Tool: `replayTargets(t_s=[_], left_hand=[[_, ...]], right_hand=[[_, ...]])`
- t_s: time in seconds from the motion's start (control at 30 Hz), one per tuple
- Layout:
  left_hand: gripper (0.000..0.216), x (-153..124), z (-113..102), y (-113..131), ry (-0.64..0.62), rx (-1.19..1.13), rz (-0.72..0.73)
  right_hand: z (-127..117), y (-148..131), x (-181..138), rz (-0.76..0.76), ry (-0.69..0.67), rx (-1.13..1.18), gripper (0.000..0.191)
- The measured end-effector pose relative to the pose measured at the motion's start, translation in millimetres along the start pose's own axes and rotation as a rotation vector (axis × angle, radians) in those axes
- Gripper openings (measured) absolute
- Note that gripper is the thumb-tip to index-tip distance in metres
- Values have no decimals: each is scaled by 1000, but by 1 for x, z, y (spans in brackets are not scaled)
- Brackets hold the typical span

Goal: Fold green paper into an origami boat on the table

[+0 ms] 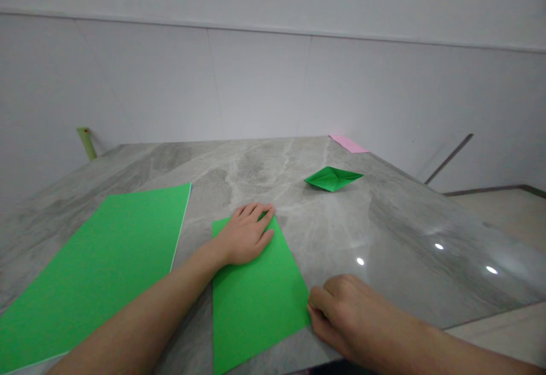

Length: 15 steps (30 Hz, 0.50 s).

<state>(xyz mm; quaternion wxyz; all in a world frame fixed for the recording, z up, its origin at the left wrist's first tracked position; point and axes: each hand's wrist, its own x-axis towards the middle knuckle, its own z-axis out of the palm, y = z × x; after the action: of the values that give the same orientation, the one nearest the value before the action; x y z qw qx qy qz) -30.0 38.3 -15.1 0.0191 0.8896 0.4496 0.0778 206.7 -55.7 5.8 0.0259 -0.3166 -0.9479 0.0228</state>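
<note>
A green sheet of paper (260,306) lies flat in front of me, its near end reaching toward the table's front edge. My left hand (247,233) rests palm down across the far end of this sheet, fingers stretched out and slightly apart. At the sheet's right edge, close to the near right corner, my right hand (341,315) is closed, with thumb and forefinger together on the paper's edge. Beyond both hands, to the right, stands a folded green paper shape (333,178) with pointed ends, like a small boat.
Left of my left arm lies a larger green sheet or stack (111,255) with a white edge. A pink paper (348,143) sits at the table's far right corner. The grey marbled table (256,164) meets a white wall; a light-green post-like object (87,143) stands beyond its left edge.
</note>
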Motion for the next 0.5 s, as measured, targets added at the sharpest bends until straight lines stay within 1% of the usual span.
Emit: replayTargets(t_s=[0.1, 0.17, 0.23, 0.27, 0.33, 0.4, 0.43, 0.47, 0.5], left_hand=[[52, 1, 2, -1, 18, -26, 8], [51, 1, 2, -4, 31, -75, 17], [47, -1, -1, -8, 73, -156, 32], [46, -3, -3, -11, 110, -195, 29], [45, -9, -9, -19, 201, -236, -10], [41, -17, -14, -28, 251, -212, -68], [41, -21, -16, -32, 240, -192, -78], [41, -25, -18, -36, 212, -174, -81], [42, -28, -19, -40, 177, -158, -84]], right_hand=[[-1, -9, -17, -33, 3, -21, 13], [-3, -14, -26, 5, -13, -35, 14], [-9, -16, -27, -20, -34, -7, 19], [-13, -14, -22, -17, 0, -9, 19], [-21, -4, -3, 51, 65, -11, 20], [-27, 12, 26, 185, 111, 1, 27], [-27, 22, 43, 253, 129, 12, 29], [-25, 32, 58, 288, 157, 20, 28], [-22, 41, 73, 278, 193, 32, 31]])
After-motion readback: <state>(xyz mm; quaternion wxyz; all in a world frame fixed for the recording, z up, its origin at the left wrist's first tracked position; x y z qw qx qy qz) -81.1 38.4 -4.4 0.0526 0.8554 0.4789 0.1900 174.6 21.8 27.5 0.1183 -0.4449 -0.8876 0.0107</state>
